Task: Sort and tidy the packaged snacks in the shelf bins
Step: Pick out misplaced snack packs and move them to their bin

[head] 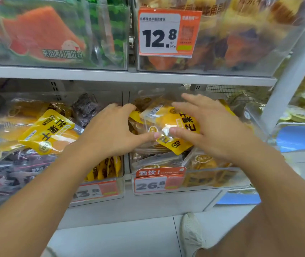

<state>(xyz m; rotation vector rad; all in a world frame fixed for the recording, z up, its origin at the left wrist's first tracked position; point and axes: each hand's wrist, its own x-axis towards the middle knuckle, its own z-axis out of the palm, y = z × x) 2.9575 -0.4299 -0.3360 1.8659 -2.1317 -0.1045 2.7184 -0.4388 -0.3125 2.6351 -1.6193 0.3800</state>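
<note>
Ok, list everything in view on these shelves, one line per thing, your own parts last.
yellow snack packet: one, yellow with black print, top of the lower right bin, between both hands
yellow snack packets: several, yellow, lower left bin
dark snack packets: several, dark purple-brown, lower left bin
clear bins: four, transparent, two per shelf
price tag 12.8: one, white and orange, upper right bin front
price tag 26.8: one, white and orange, lower right bin front
price tag 13.8: one, white and orange, lower left bin front
watermelon-print packets: count unclear, red and green, upper left bin
shoe: one, off-white, on the floor
left hand: fingers curled on the packet's left edge
right hand: fingers straight, spread over the packet
</note>
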